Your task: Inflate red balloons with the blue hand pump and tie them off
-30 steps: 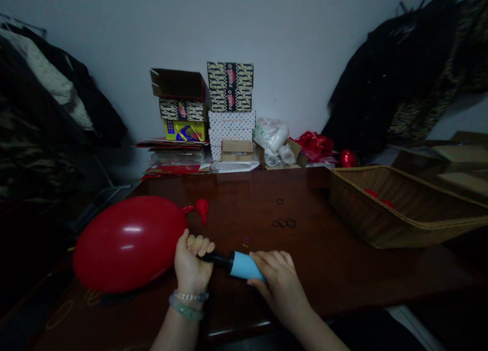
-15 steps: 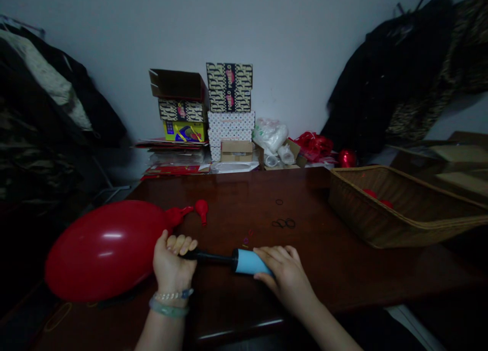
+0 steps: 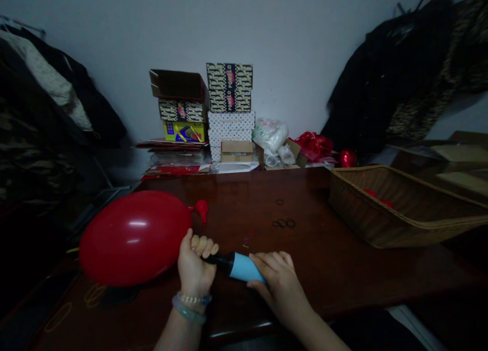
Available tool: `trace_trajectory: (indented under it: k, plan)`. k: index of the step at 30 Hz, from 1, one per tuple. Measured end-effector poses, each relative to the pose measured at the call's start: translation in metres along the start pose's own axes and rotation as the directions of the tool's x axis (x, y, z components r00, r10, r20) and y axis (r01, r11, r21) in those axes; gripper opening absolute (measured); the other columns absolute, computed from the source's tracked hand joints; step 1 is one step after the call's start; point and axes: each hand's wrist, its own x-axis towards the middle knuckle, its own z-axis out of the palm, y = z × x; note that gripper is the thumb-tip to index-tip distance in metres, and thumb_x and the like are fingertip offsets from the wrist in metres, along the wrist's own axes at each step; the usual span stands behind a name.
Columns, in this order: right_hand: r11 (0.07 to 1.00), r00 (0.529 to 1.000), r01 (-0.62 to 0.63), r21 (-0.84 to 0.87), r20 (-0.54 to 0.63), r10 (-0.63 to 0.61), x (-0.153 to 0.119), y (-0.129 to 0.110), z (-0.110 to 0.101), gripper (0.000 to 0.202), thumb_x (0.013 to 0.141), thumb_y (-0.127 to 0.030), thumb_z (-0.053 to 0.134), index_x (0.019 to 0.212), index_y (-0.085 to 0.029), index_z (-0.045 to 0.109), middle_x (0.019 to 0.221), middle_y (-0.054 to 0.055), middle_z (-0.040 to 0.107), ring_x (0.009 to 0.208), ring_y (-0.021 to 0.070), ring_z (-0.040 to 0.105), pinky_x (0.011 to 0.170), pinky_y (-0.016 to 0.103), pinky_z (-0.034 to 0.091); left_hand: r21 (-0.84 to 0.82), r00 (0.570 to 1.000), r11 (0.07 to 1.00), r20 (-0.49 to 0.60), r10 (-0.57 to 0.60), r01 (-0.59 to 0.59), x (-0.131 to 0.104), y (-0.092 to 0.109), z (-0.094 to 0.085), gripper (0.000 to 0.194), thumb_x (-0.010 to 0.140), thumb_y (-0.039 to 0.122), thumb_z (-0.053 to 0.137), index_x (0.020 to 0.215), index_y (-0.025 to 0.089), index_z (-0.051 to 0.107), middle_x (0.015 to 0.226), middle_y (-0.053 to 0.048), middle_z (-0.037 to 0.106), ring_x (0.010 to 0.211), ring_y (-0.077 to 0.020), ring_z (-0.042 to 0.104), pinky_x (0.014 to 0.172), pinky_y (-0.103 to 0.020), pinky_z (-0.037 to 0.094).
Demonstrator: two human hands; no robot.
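Observation:
My left hand [image 3: 198, 264] is closed around the black end of a hand pump, with bracelets on the wrist. My right hand [image 3: 272, 280] grips the pump's light blue barrel [image 3: 244, 267], and only a short black length shows between the hands. A large inflated red balloon [image 3: 133, 239] lies just left of and behind my left hand. Whether its neck sits inside that hand is hidden. Behind the hands, a small uninflated red balloon [image 3: 202, 210] rests on the table. Another red tip [image 3: 190, 208] pokes out beside the big balloon.
Black rubber bands [image 3: 284, 223] and small coloured bits [image 3: 246, 242] lie on the brown table [image 3: 312, 259]. Yellowish bands [image 3: 57, 318] are at the left. A wicker basket [image 3: 366, 229] with red items stands right. Stacked boxes [image 3: 231, 87] and plastic bags [image 3: 270, 135] line the wall.
My left hand has moved right toward my right hand, and the exposed black rod has shortened. The big balloon has shifted right along with it, covering most of an uninflated one.

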Motion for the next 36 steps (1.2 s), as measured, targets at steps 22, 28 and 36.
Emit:
trace_trajectory:
  k: [22,28,36]
  plan:
    - [0.998,0.999,0.040,-0.045,-0.030,-0.041,0.005,0.034,-0.011,0.044,0.084,-0.028,0.063,0.126,-0.023,0.052,0.117,0.010,0.061,0.103,0.0252,0.054,0.091,0.044,0.041,-0.065,0.991,0.990,-0.059,0.122,-0.126,0.019,0.035,-0.004,0.047,0.077,0.021,0.056,0.056,0.019,0.013,0.039,0.008,0.022,0.033,-0.0069,0.023,0.039,-0.023,0.026]
    - [0.997,0.998,0.029,-0.068,-0.049,-0.032,0.001,0.009,-0.003,0.041,0.085,-0.031,0.061,0.125,-0.022,0.053,0.115,0.010,0.061,0.101,0.0253,0.054,0.089,0.043,0.045,-0.071,0.997,0.996,-0.060,0.048,-0.052,0.005,0.018,0.006,0.047,0.077,0.022,0.056,0.056,0.020,0.015,0.040,0.009,0.022,0.033,-0.0062,0.024,0.039,-0.023,0.026]
    - [0.999,1.000,0.007,-0.033,-0.028,-0.008,0.001,-0.008,0.004,0.042,0.085,-0.035,0.061,0.124,-0.023,0.053,0.114,0.009,0.061,0.099,0.0242,0.055,0.086,0.040,0.045,-0.029,1.000,1.000,-0.023,0.004,-0.004,-0.001,0.008,0.003,0.048,0.076,0.025,0.059,0.057,0.020,0.016,0.041,0.009,0.022,0.034,-0.0060,0.024,0.041,-0.023,0.027]
